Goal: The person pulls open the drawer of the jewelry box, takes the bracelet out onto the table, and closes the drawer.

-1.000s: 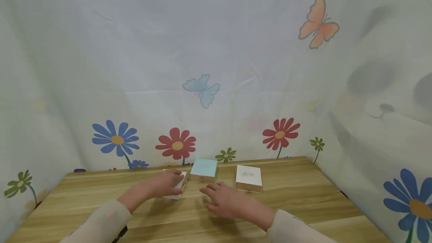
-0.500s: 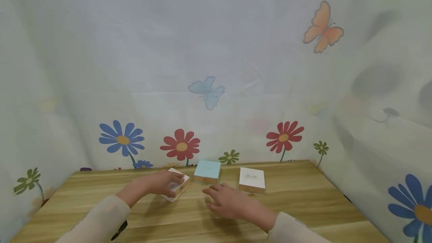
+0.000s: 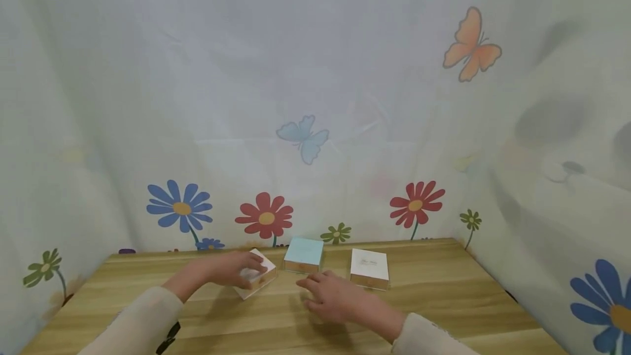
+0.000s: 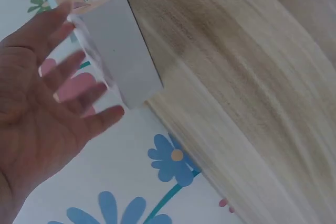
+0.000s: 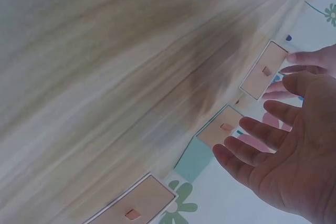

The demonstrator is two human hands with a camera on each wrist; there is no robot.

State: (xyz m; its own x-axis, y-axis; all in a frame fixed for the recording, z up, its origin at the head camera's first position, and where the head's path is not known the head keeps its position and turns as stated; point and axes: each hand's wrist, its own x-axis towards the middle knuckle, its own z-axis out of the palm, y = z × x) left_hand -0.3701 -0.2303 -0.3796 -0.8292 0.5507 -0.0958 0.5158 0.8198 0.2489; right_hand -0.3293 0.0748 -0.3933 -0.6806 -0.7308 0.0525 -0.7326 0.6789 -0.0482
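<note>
My left hand [image 3: 229, 268] is over a small white drawer box [image 3: 263, 282] at the left of the table, its fingers spread loosely across the top and the thumb near the front. In the left wrist view the box's plain white side [image 4: 118, 51] faces the camera; contact is hard to make out. A pale blue box [image 3: 304, 251] lies in the middle, its brown front bearing a small tab [image 5: 226, 127] in the right wrist view. Before it and slightly right, my right hand [image 3: 332, 295] hovers low with loosely spread fingers, holding nothing.
Another white box [image 3: 370, 266] with small lettering on its lid sits to the right of the blue one. Behind the wooden table [image 3: 443, 311] hangs a flower-and-butterfly printed curtain [image 3: 236, 97].
The left white box has turned, so its brown front now faces the front right. My left hand has shifted slightly with it. My right hand stays nearly in place.
</note>
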